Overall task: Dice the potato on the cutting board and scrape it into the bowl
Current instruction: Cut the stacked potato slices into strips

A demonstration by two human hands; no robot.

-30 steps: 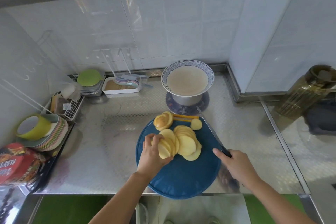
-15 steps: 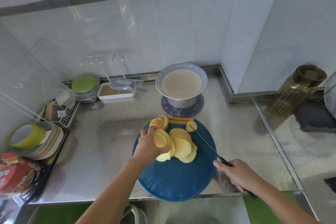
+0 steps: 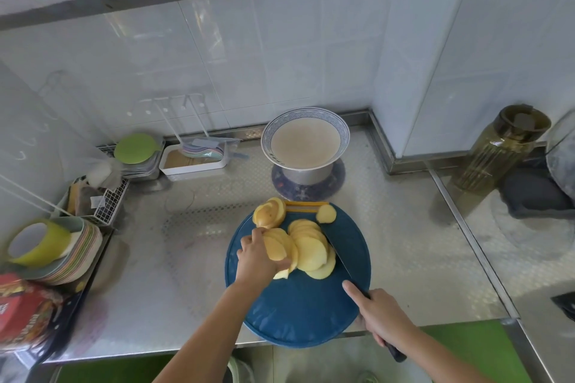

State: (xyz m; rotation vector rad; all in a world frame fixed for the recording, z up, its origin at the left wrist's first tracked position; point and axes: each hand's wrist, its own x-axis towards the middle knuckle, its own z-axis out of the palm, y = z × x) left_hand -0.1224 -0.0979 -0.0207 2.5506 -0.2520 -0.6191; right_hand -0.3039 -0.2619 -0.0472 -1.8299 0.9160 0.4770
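While the left hand [image 3: 255, 261] pinches a stack of potato slices [image 3: 308, 249] on the blue cutting board [image 3: 298, 314], the right hand [image 3: 381, 315] grips the knife [image 3: 342, 261] (blade just right of the slices); the bowl [image 3: 305, 138] stands beyond.

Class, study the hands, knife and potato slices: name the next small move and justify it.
Probably the left hand lays its gripped potato slices flat on the cutting board, so the knife in the right hand can cut strips; all show as whole rounds, none diced.
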